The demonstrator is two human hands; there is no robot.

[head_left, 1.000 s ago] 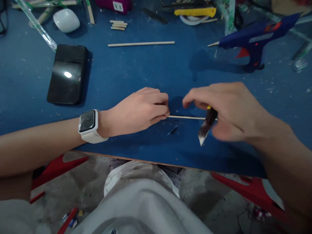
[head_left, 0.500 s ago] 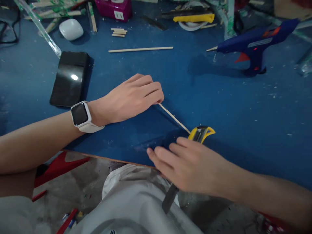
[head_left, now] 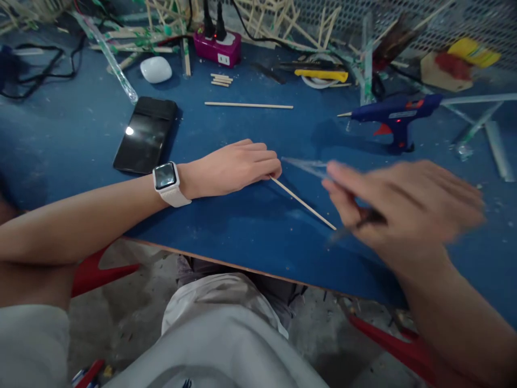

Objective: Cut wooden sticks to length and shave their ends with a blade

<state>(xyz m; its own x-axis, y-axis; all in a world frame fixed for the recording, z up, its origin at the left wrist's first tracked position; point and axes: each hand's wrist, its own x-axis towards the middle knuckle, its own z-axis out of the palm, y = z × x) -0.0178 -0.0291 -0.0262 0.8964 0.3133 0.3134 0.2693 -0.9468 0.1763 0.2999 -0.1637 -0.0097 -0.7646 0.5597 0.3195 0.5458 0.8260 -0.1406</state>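
My left hand [head_left: 238, 166], fingers curled on the blue table [head_left: 226, 231], pinches the upper end of a thin wooden stick [head_left: 304, 203]. The stick slants down to the right, its lower end bare. To its right my right hand [head_left: 399, 205] is raised and blurred, its fingers closed around a dark knife. A pale, smeared blade-like shape [head_left: 305, 166] stretches left from its fingertips. Another wooden stick [head_left: 248, 105] lies crosswise farther back, with several short cut pieces [head_left: 221, 81] behind it.
A blue glue gun [head_left: 398, 116] stands back right. At left are a black phone-like device [head_left: 146, 134] and a white mouse [head_left: 156, 70]. Behind lie a purple power socket [head_left: 217, 47], a yellow cutter [head_left: 321, 74], stick frames and cables.
My right hand has moved up and to the right, away from the stick, taking the knife with it. My left hand still pinches the stick. The view has shifted, showing more of the table's back.
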